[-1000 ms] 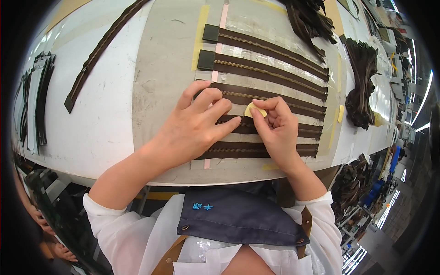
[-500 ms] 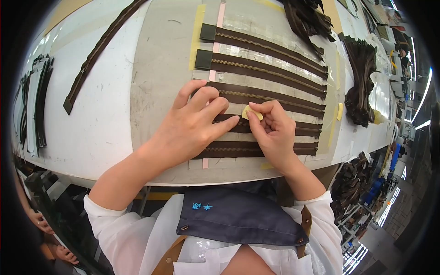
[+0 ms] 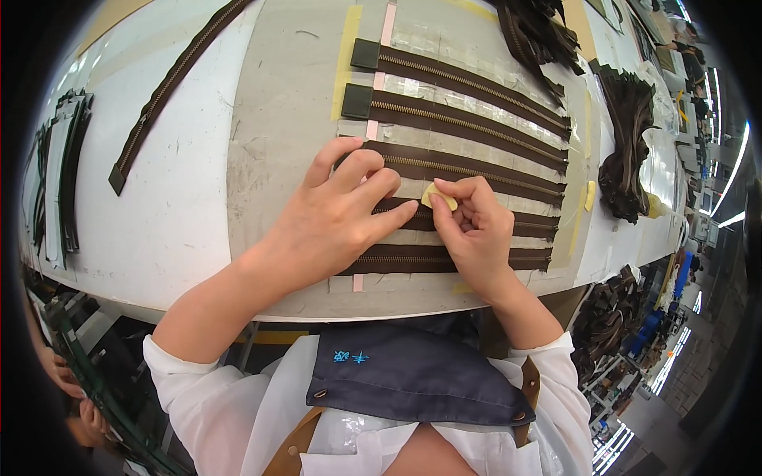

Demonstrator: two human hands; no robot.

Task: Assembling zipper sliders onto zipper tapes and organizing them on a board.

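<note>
Several dark brown zippers [image 3: 468, 127] lie in parallel rows on a grey work board [image 3: 278, 119]. My left hand [image 3: 337, 214] rests flat across the lower rows, fingers spread, pressing a zipper down. My right hand [image 3: 476, 226] pinches a small pale yellow piece [image 3: 438, 197] against a middle zipper, right beside my left fingertips. The lowest zipper [image 3: 444, 258] shows between and under my hands.
A long single zipper [image 3: 171, 83] lies diagonally on the white table at the left. Bundles of dark zippers [image 3: 627, 135] are piled at the right and top. Dark strips [image 3: 59, 182] sit at the far left edge. Another person's hand [image 3: 63, 373] shows at the lower left.
My right hand with the yellow piece has slid slightly left toward my left fingertips. My left hand stays pressed on the zippers.
</note>
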